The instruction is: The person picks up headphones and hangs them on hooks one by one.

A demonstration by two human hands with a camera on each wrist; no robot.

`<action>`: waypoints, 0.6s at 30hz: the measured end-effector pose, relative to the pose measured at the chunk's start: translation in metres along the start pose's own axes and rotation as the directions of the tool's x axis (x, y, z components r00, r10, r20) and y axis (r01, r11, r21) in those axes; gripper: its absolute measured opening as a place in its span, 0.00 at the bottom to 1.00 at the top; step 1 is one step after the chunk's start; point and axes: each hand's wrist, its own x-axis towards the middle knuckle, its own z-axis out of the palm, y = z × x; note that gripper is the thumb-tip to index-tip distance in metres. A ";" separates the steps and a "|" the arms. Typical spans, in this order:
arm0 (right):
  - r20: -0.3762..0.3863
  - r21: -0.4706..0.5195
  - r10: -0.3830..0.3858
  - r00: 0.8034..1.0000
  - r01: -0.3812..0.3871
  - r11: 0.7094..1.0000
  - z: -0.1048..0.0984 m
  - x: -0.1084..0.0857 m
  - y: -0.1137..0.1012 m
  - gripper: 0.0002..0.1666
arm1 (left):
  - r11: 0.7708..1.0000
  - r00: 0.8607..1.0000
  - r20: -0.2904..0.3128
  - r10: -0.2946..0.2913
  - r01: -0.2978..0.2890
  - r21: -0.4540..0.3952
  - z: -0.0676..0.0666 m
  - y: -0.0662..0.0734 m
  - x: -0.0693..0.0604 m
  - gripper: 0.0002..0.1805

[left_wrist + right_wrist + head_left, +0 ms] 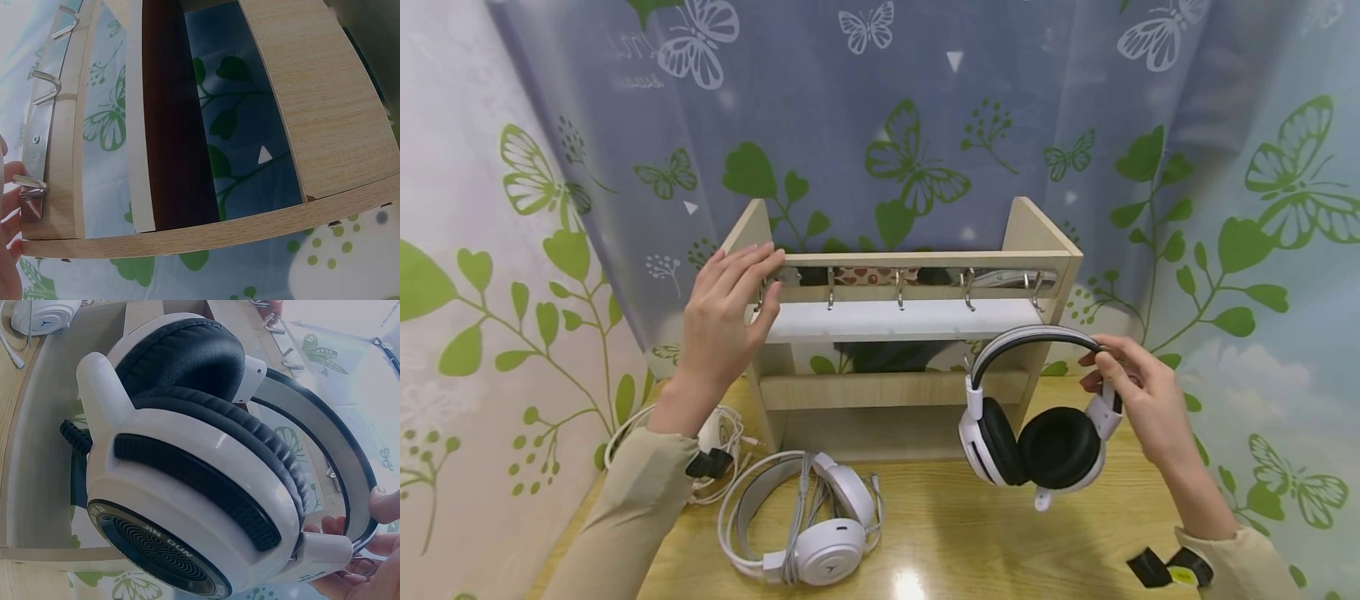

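Observation:
A white headset with black ear pads [1060,447] hangs from my right hand [1138,392], whose thumb and fingers pinch the side of its headband. Seen from the right wrist, the headset [206,481] fills the middle of the picture, with the right hand [375,550] at the right edge. It is in front of the right side of a wooden rack [895,392]. On the rack's upper left corner rests my left hand [722,308], fingers extended along the top. In the left wrist view, its fingers [11,200] show beside an end hook [31,184].
Several metal hooks [900,292] line the rack's upper rail. A white headset with a bundled cable [831,550] lies on the wooden table [940,542] at front left. Behind the left forearm is another white headset [713,433] with loose cable. A patterned curtain [880,108] hangs behind.

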 end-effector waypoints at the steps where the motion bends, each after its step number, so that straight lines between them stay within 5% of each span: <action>1: -0.001 -0.001 -0.002 1.000 0.002 1.000 -0.001 0.000 0.000 0.16 | 1.000 1.000 0.000 0.001 -0.001 0.000 0.000 0.000 0.000 0.19; 18: -0.021 0.032 -0.006 1.000 0.006 0.999 -0.009 0.005 -0.006 0.16 | 1.000 0.999 0.031 0.011 -0.011 0.011 -0.002 -0.001 0.000 0.20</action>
